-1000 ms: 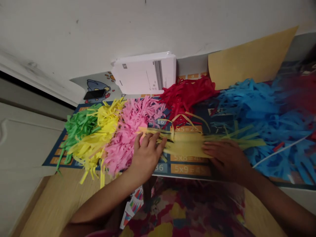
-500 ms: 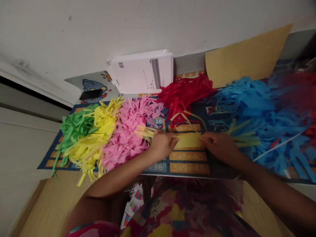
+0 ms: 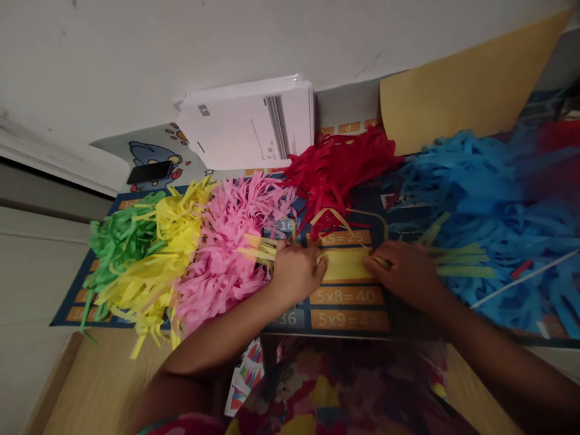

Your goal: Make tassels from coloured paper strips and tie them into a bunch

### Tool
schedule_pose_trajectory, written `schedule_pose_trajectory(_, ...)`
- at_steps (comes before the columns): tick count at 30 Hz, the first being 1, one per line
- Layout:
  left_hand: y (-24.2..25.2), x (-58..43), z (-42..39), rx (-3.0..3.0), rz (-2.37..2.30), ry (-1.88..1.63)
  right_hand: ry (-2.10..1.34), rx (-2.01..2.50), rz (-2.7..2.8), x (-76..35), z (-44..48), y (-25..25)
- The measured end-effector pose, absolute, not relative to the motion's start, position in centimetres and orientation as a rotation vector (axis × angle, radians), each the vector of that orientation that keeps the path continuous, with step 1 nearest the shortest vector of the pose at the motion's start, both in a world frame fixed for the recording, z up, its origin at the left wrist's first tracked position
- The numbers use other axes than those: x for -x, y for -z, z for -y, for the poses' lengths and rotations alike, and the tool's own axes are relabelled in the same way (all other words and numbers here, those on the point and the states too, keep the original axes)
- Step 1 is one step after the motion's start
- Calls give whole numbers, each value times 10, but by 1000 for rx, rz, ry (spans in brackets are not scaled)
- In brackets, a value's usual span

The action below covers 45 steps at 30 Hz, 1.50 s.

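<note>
"What is being held near the middle of the front edge of the desk (image 3: pixel 290 320)?"

"Some yellow paper (image 3: pixel 347 266) is being held there. Its left part is being pinched by the left hand (image 3: pixel 299 270), its right part by the right hand (image 3: pixel 403 269)."

"How are the fingers being used?"

"They are being squeezed together on the paper. Its cut ends are being laid over pink strips (image 3: pixel 217 266) and blue strips (image 3: pixel 493 211)."

"What is being seen farther off?"

"Yellow strips (image 3: pixel 154 272) and green strips (image 3: pixel 120 238) are being seen by the left edge, red strips (image 3: pixel 342 163) behind the paper. Along the back edge, a white stack (image 3: pixel 240 130) and an orange sheet (image 3: pixel 457 87) are being seen, with a black phone (image 3: pixel 150 172) near the left corner."
</note>
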<state>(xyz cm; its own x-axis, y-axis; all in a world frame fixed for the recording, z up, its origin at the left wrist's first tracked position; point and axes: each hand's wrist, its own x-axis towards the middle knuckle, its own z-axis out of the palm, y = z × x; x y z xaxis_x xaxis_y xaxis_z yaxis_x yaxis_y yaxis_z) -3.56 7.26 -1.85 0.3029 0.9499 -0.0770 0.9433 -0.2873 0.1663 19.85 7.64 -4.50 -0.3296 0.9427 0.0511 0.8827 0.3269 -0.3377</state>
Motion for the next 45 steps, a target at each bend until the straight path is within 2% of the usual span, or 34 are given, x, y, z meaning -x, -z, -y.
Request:
schedule_pose_trajectory(16,22,38,-73,-2407,-1756,-150,-255,1729,2301,-195,-82,51)
schedule_pose_trajectory(19,21,39,-71,-2708,-1505,-244,-101,1754,2220,-195,-79,44)
schedule_pose_trajectory(22,15,40,-67,-2954,-1090,-54,55,1417,2383,-197,-70,30)
schedule_pose_trajectory(26,2,33,-59,-2975,-1082,85,-206,859,2783,-200,-66,21)
schedule_pose_trajectory(34,8,21,-55,-2968,-1338,47,-354,997,2672,-209,-89,32)
schedule_pose_trajectory(40,19,48,-60,-2759,-1380,-251,-316,1032,2645,-212,-94,39)
schedule_pose_trajectory(45,17,64,-66,-2502,-1394,-330,-573,1106,2510,-219,-108,51)
